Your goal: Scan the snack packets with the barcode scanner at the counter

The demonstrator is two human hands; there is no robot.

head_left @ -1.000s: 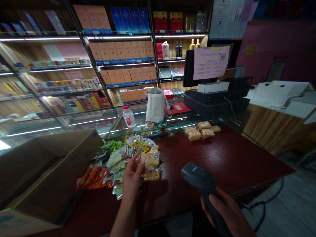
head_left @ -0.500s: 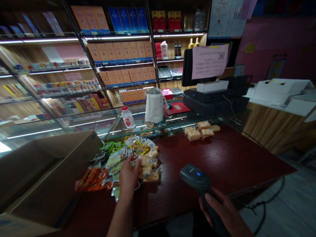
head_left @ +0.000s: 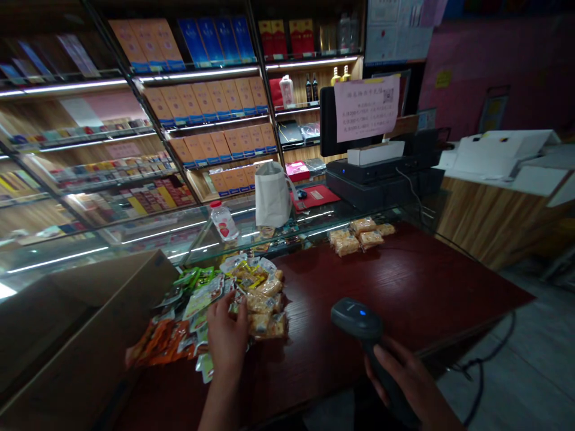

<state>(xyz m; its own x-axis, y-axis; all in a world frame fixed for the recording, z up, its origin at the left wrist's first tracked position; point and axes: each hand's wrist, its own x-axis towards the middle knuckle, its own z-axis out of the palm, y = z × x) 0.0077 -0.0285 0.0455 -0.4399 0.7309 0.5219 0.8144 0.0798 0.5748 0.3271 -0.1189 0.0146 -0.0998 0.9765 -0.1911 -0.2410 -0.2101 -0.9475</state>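
My right hand [head_left: 411, 383] grips the handle of a dark barcode scanner [head_left: 357, 318], whose head shows a small blue light and points over the red-brown table [head_left: 381, 281]. My left hand [head_left: 227, 335] rests on a heap of small snack packets [head_left: 215, 299], green, orange and yellow, with its fingers curled down onto the clear packets of biscuits [head_left: 265, 314] at the heap's right side. Whether the fingers hold a packet I cannot make out.
An open cardboard box [head_left: 76, 335] stands at the left. A few more biscuit packets [head_left: 359, 234] lie at the table's far edge. Behind are a glass counter with a plastic bottle [head_left: 223, 220], a white bag [head_left: 272, 194], a till with monitor [head_left: 377, 161], and shelves of cartons.
My left hand has come down from above the biscuit packets onto the heap and drawn slightly nearer. The scanner's blue light has come on. The view has shifted a little right.
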